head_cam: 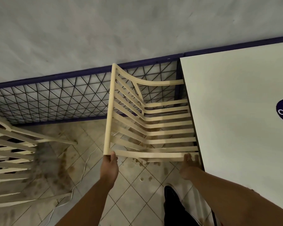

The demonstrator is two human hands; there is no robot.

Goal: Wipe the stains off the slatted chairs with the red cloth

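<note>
Holding the chair (147, 128) mid-frame, rt ends of its slats hidden behind the worktop (243, 111) edge. Gripping the near end of the side rail w/ the left hand (110, 163), thumb wrapped on. Pressing the right hand (189, 162) to the nearest slat, fingers straight and spread, blurry tho. Behind, a wire fence (55, 98). Off left, well apart: second chair (10, 160) on the stained floor (134, 193). Btw the two, a white cable (82, 173) snaking over the tiles. Below the rt arm, a black shoe (170, 193).
</note>
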